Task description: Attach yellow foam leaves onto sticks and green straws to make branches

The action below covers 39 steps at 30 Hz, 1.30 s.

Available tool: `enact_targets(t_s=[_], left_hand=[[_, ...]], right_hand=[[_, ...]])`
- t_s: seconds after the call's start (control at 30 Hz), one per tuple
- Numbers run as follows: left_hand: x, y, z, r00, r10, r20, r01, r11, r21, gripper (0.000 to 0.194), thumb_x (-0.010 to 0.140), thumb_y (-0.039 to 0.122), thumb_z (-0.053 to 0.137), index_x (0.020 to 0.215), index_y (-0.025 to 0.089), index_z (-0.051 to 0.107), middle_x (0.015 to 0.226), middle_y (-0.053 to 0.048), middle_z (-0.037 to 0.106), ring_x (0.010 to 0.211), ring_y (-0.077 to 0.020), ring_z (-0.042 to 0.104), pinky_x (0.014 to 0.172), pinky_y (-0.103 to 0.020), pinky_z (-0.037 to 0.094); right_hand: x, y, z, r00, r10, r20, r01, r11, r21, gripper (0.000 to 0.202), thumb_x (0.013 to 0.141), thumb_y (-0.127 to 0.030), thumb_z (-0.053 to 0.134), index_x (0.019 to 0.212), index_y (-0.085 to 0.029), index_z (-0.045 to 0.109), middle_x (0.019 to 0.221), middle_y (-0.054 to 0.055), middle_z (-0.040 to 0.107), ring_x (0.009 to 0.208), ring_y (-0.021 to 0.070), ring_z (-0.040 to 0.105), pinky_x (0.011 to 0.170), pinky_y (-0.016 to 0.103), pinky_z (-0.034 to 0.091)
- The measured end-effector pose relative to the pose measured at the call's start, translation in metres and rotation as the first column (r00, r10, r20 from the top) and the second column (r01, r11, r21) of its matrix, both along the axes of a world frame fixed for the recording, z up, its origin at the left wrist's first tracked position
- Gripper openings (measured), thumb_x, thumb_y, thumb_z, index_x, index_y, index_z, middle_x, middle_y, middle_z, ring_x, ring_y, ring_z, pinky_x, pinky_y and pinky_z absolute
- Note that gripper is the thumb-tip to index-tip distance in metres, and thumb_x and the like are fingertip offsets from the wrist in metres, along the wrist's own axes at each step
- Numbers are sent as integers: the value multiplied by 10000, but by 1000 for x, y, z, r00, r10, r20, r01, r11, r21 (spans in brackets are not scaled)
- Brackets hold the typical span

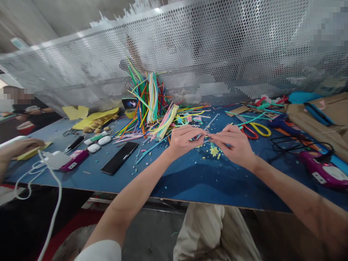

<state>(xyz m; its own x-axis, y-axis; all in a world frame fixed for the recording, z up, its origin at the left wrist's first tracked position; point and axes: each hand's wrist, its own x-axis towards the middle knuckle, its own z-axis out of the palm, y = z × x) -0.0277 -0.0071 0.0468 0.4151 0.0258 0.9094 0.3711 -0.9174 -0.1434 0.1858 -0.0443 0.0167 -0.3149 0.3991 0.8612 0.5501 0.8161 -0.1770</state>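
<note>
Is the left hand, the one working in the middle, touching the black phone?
Apart. The head view shows it: a strip of blue table lies plainly between the left hand and the black phone.

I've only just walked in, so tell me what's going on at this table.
A person's left hand and right hand meet above the blue table, pinching a small thing too blurred to identify. Colourful pipe cleaners are heaped farther back. Scissors lie to the right, a phone to the left.
</note>
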Motion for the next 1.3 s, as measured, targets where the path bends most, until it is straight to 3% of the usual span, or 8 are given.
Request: enact_targets(t_s=[0.33,0.67,0.83,1.07,1.3], left_hand=[[0,-8,3,999,46,3,-46,999,2,152,796,106,665,882,227,700,756,34,752,631,-81,669,676,-217,558],[4,-10,-4,985,-35,167,68,978,-198,116,775,107,714,856,188,702,752,14,743,532,-56,580,542,-186,500],[3,-10,-5,987,-10,162,44,976,-212,46,827,171,685,853,199,710,759,5,749,550,-66,605,552,-200,518],[1,-2,-3,996,-13,88,18,998,-61,185,816,158,708,978,245,722,779,32,769,575,-83,649,592,-250,510],[-2,1,-3,999,42,33,-43,999,8,88,816,176,694,872,239,718,809,41,782,658,-93,708,688,-274,523]], right_hand=[[1,0,-1,997,67,-26,-67,997,26,309,884,-186,679,1167,-301,727,932,7,785,741,193,618,723,398,505],[-3,-6,4,994,88,-68,-85,995,53,437,872,-158,692,1259,-362,672,901,-9,780,750,178,598,722,373,501],[-1,-2,2,996,66,-67,-64,997,44,434,876,-192,692,1257,-399,668,908,-18,779,749,180,590,725,375,496],[0,-3,2,997,71,-18,-70,996,63,433,875,-165,692,1268,-346,670,916,-8,779,771,184,568,733,368,479],[4,-2,2,998,25,55,-29,998,59,404,888,-163,681,1257,-328,681,948,-7,783,792,195,568,755,389,456]])
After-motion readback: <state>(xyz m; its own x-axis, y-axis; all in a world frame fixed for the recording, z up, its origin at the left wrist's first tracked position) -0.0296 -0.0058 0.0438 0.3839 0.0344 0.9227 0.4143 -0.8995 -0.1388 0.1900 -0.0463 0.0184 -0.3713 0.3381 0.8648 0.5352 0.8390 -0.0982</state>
